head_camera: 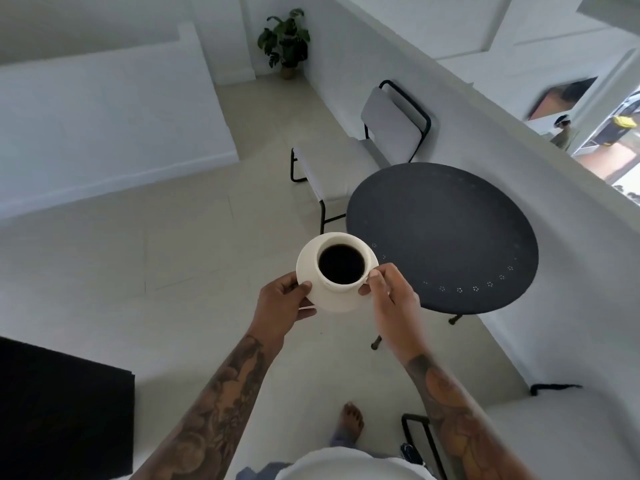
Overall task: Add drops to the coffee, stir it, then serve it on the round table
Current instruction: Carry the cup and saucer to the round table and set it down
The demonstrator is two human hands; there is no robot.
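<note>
A cream cup (337, 289) full of black coffee (341, 264) rests on a cream saucer (304, 261), held in the air above the floor. My left hand (282, 303) grips the saucer's near left rim. My right hand (389, 292) pinches the cup's right side, where the handle is hidden by my fingers. The round black table (446, 233) stands just to the right of the cup, its top bare, its left edge partly behind the cup.
A white cushioned chair (349, 161) with a black frame stands behind the table. A low white wall (554, 188) runs along the right. A potted plant (285, 39) sits in the far corner. A black surface (62, 403) lies at lower left, another black chair frame (420, 441) at bottom.
</note>
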